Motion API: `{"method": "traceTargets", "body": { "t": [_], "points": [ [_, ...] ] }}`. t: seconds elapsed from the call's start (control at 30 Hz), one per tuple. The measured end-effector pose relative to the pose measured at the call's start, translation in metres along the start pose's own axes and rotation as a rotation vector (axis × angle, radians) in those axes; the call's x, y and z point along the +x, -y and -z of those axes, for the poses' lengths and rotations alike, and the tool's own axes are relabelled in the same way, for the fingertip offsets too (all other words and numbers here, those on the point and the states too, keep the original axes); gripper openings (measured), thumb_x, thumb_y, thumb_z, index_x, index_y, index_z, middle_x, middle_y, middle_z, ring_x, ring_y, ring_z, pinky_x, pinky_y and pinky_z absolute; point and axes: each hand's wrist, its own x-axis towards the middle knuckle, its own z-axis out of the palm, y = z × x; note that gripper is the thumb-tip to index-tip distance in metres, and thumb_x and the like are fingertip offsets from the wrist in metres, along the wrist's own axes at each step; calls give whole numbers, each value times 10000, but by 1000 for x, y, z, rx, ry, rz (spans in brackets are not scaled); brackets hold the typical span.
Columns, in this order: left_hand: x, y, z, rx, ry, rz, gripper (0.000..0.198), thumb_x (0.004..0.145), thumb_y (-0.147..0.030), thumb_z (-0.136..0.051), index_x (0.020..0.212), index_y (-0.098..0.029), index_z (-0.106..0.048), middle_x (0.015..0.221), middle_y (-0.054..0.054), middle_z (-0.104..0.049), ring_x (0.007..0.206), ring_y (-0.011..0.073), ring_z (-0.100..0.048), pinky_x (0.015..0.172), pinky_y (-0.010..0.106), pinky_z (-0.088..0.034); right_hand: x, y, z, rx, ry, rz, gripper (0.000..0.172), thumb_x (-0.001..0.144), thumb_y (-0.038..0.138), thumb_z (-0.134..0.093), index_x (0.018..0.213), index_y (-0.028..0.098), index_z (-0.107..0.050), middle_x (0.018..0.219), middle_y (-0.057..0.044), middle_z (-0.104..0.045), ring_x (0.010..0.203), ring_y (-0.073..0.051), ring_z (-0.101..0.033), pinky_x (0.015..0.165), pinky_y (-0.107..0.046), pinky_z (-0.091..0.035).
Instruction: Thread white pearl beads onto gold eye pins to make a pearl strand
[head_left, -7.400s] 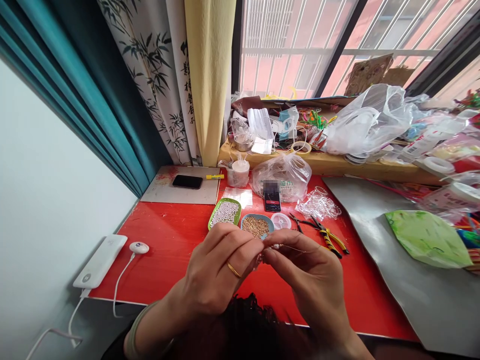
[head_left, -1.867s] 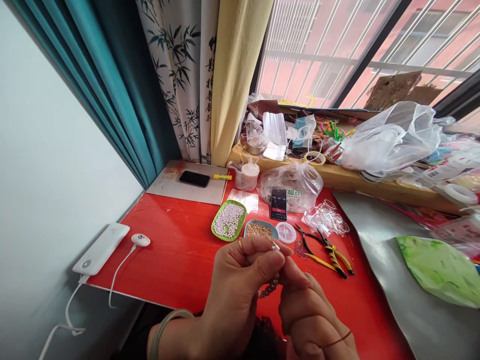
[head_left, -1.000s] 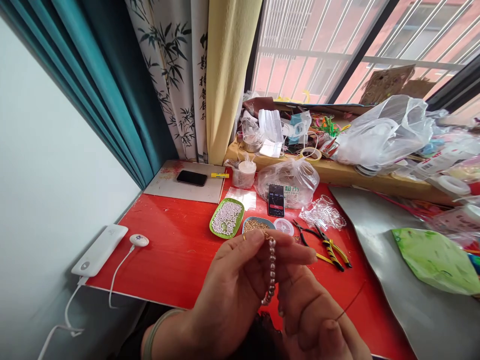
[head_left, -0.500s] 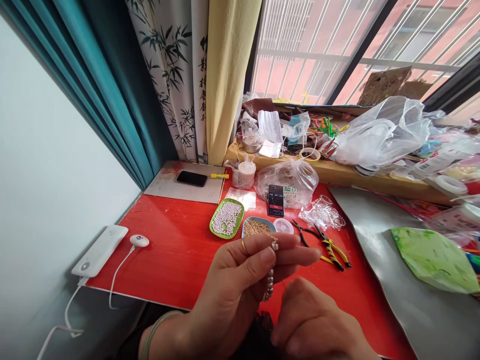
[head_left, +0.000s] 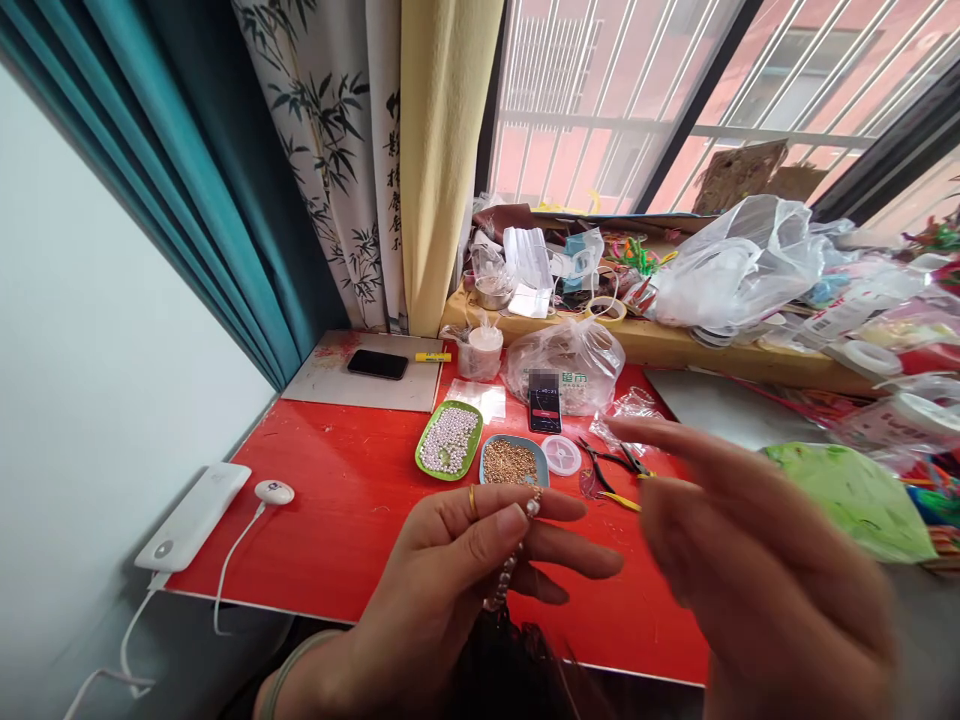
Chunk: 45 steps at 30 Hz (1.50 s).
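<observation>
My left hand (head_left: 457,560) pinches a string of pearl beads (head_left: 502,585) between thumb and index finger. One pearl and small gold beads show at the fingertips, the rest hangs below the palm, and the other fingers are spread. To the right, nearer the camera, is my right hand (head_left: 765,560), blurred, its index finger stretched leftward and its other fingers curled. Whatever those curled fingers hold is hidden. Beyond my left hand stand a green tray of pearl beads (head_left: 478,428) and a blue tray of gold beads (head_left: 546,462).
Pliers (head_left: 600,462) and a round clear spool (head_left: 561,455) lie beside the blue tray. A phone with a timer (head_left: 544,405) leans on a plastic bag (head_left: 592,350). A second phone (head_left: 378,364) and a white power bank (head_left: 196,515) are at left. Clutter fills the windowsill.
My right hand has moved right and up, away from my left hand, and its index finger has straightened. My left hand keeps its pinch on the beads while its lower fingers have spread.
</observation>
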Motion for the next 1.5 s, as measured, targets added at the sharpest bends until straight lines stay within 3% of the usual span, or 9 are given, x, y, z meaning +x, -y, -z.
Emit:
{"method": "traceTargets", "body": {
  "t": [0.07, 0.2, 0.4, 0.7, 0.93, 1.03, 1.27, 1.37, 1.5],
  "points": [
    [-1, -1, 2, 34, 18, 43, 208, 893, -218, -529, 903, -161, -729, 809, 46, -773, 683, 67, -698, 600, 78, -489, 35, 13, -17, 18, 239, -40, 379, 937, 196, -384, 1294, 289, -474, 678, 22, -583, 544, -104, -533, 528, -219, -484],
    [-3, -6, 10, 156, 58, 93, 214, 894, -221, -521, 893, -141, -719, 776, 77, -770, 678, 106, -713, 552, 97, -489, 69, 13, -33, 34, 582, 20, 318, 929, 171, -414, 1205, 272, -535, 959, -2, -665, 837, -105, -626, 707, -207, -507],
    [-2, -10, 17, 194, -15, 177, 186, 849, -230, -571, 871, -121, -721, 714, 65, -767, 581, 108, -709, 487, 99, -473, 62, 11, -24, -214, 337, 138, 116, 868, 158, -548, 777, 206, -602, 711, 41, -616, 654, -76, -557, 600, -185, -441],
    [1, -9, 8, 219, -68, 193, 129, 814, -236, -614, 777, -150, -703, 698, 64, -765, 557, 119, -701, 483, 133, -457, 60, 18, -24, -367, 110, 349, 99, 864, 146, -548, 818, 211, -607, 710, 20, -610, 641, -97, -573, 551, -210, -455],
    [-1, -7, 12, 315, -67, 98, 61, 763, -187, -683, 765, -191, -744, 703, 35, -758, 643, 135, -693, 618, 202, -521, 64, 12, -28, -278, 77, 372, 109, 859, 124, -555, 819, 199, -622, 755, 7, -600, 683, -95, -577, 581, -210, -467],
    [-1, -7, 14, 466, -116, -10, 133, 741, -120, -691, 779, -231, -754, 734, 12, -738, 712, 129, -672, 684, 207, -518, 68, 3, -31, -199, 80, 309, 108, 848, 134, -570, 808, 205, -640, 743, 14, -597, 655, -94, -555, 558, -217, -435],
    [12, -1, 31, 816, -211, -386, 127, 741, -130, -672, 773, -228, -746, 951, 44, -590, 759, 140, -585, 650, 241, -534, 65, -45, -57, 220, 150, -137, 185, 830, 325, -580, 726, 175, -614, 647, 21, -555, 581, -91, -471, 529, -226, -364],
    [21, 1, 43, 856, -159, -292, 104, 758, -157, -658, 778, -212, -744, 1079, 74, -603, 749, 151, -612, 659, 275, -552, 57, -68, -73, 312, 176, -224, 331, 841, 471, -523, 705, 170, -545, 596, 38, -496, 511, -75, -439, 476, -210, -354],
    [32, 5, 58, 802, -211, -134, 74, 734, -195, -675, 764, -177, -740, 963, 94, -709, 812, 219, -662, 725, 319, -554, 43, -93, -89, 350, 153, -317, 424, 828, 581, -476, 720, 172, -508, 546, 61, -451, 457, -65, -417, 449, -205, -361]
  ]
}}
